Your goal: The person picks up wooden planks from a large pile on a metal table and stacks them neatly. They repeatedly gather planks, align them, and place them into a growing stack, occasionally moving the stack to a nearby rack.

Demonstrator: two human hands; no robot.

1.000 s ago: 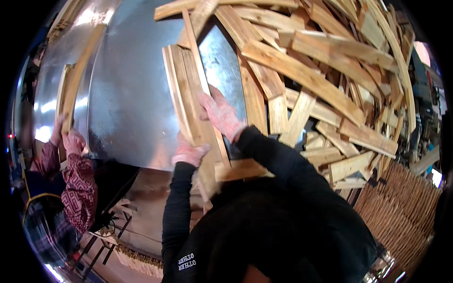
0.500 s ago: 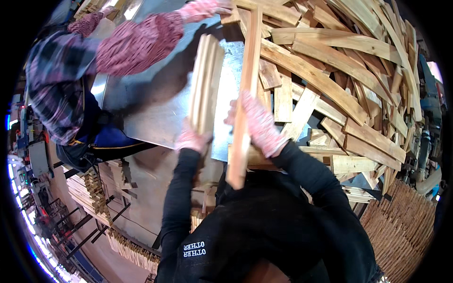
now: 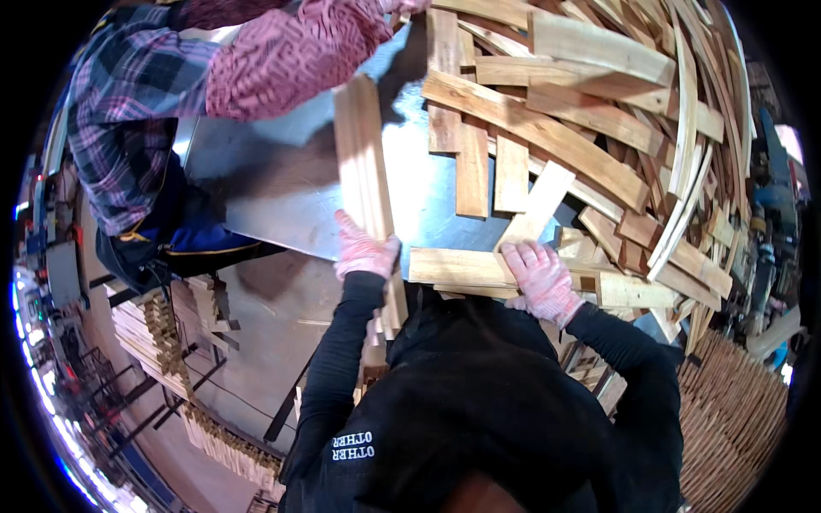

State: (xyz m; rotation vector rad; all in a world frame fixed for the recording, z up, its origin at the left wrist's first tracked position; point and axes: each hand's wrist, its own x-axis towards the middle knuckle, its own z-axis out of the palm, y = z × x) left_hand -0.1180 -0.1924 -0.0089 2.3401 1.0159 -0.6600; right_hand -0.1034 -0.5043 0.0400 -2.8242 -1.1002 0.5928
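Observation:
My left hand (image 3: 366, 246), in a pink-and-white glove, is closed around a bundle of wooden slats (image 3: 363, 162). The bundle points away from me over the metal table, and its near end reaches past the table's edge towards my body. On the right, my gloved right hand (image 3: 545, 280) grips a short wooden board (image 3: 462, 267) lying crosswise at the near edge. Its fingers lie over the top and the thumb is at the near side. Just beyond that hand, a pale slat (image 3: 540, 203) slants away into the pile.
A heap of loose wooden slats (image 3: 590, 120) covers the table's right side. The metal table (image 3: 282, 188) shows at the left, where a co-worker's patterned sleeve (image 3: 291, 64) reaches across. Stacked slats (image 3: 145, 342) stand at lower left, and a large stack (image 3: 727, 419) at lower right.
My right hand has let go of the long slat it held upright and moved right, onto the short board. My left hand's bundle has tilted leftward at its far end. The co-worker's arm has shifted right.

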